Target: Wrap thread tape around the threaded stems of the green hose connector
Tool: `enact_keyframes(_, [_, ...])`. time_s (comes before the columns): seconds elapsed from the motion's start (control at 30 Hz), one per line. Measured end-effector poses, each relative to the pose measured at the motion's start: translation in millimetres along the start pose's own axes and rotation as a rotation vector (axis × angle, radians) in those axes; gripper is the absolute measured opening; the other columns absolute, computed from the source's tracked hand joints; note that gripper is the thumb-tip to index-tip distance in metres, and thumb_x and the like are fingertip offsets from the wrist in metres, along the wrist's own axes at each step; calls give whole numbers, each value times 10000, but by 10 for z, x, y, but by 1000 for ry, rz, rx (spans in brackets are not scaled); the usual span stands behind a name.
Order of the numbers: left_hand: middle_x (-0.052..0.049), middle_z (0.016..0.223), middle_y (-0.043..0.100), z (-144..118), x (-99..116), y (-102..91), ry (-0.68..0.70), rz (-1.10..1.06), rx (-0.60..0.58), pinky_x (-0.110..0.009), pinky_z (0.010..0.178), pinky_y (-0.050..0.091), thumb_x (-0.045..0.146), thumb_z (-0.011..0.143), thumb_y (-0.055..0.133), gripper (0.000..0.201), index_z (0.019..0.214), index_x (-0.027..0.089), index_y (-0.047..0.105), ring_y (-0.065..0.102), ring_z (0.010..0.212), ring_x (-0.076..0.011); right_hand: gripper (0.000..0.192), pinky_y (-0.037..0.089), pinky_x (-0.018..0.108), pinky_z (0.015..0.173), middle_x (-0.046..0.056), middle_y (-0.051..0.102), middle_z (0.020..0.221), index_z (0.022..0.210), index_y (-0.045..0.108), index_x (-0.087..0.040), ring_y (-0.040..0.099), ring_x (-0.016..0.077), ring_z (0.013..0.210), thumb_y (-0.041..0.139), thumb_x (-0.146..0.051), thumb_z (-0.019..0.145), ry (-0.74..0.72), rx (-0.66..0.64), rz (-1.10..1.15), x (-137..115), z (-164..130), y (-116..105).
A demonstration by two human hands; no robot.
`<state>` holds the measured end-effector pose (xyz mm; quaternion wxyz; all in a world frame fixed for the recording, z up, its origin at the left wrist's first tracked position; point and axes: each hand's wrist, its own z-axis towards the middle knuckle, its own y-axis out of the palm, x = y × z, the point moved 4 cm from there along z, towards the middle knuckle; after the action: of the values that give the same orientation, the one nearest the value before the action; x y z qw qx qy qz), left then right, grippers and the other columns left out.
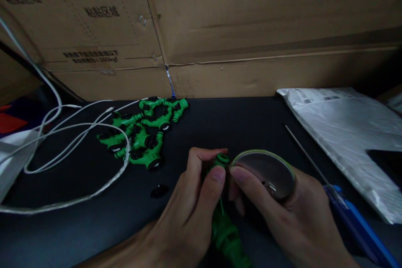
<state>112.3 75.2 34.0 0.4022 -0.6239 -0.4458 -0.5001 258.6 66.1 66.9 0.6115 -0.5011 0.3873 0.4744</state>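
My left hand is closed around a green plastic hose connector, thumb and index finger gripping near its round upper opening. The connector's body slants down toward the bottom edge, partly hidden by the fingers. Close against it, my right hand is closed, thumb at the connector's end. A round, shallow, greyish dish with a yellow-green rim sits in that hand. Whether the right fingertips pinch a small part is hidden. Left of my left hand lies a small black plastic piece.
Several green Y-shaped hose connectors with black parts lie in a pile at the back left. White cables loop along the left. A blue-handled screwdriver and a silvery padded bag are at right. A cardboard box stands behind.
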Motion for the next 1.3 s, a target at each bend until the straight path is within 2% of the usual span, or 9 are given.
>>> enact_keyframes(0.1, [-29,1062,690,-12,-12,1,-10,12,14,-328,910,498,529,1027,490,329,1188,261,595,633,1032,-208,216,458,99,495,-89,612,632,762,639,-242,595,40,519,614,-184,969,-107,61,-139,-22,-42,-14])
enact_keyframes(0.23, [-23,1148,668,-8,-28,-13,-36,46,48,-328,953,476,531,1031,476,320,1186,277,594,591,1143,-218,158,450,80,503,-110,617,665,836,649,-253,594,20,514,631,-135,940,-198,54,-227,-42,-43,-24])
enact_keyframes(0.43, [-21,1156,661,31,-9,-22,15,75,-55,-323,927,485,568,1041,429,357,1203,280,565,598,1113,-205,131,434,91,476,-108,602,632,827,628,-230,559,28,488,627,-135,917,-185,5,-275,-46,-4,-54])
enact_keyframes(0.57, [-30,1127,656,29,23,-24,22,84,-64,-330,901,488,535,1051,428,337,1205,265,558,603,1061,-201,178,418,117,492,-90,598,636,791,628,-219,542,36,508,602,-144,950,-174,-50,-278,-34,3,-50])
enact_keyframes(0.67, [-32,1111,651,22,32,-5,2,51,-88,-333,879,494,514,1057,427,312,1190,257,547,611,1026,-199,182,434,124,532,-74,622,677,807,640,-216,567,44,554,595,-181,980,-154,-90,-238,-21,9,-45])
enact_keyframes(0.87, [5,1029,666,44,27,2,34,-21,-94,-296,840,494,499,1060,445,261,1137,270,544,631,939,-159,305,415,152,476,-46,560,609,711,606,-205,519,75,527,603,-305,998,-43,-96,-168,28,36,-57])
enact_keyframes(1.07, [4,1004,680,44,18,7,94,-14,-73,-266,787,492,495,1053,473,267,1148,262,560,624,873,-141,220,400,125,488,-70,555,618,733,635,-212,502,51,532,662,-210,952,-21,-90,-32,14,24,-59])
enact_keyframes(1.2, [8,983,683,46,53,20,109,22,-112,-253,731,482,483,1073,421,263,1174,275,545,619,844,-139,281,402,109,510,-72,550,589,665,602,-190,492,40,534,704,-211,926,75,-118,98,58,29,-55])
enact_keyframes(1.3, [5,952,685,58,87,23,132,68,-137,-260,757,483,453,1082,404,245,1174,268,536,620,847,-144,317,411,112,525,-54,550,602,668,596,-176,494,44,556,699,-286,947,179,-159,224,137,23,-25])
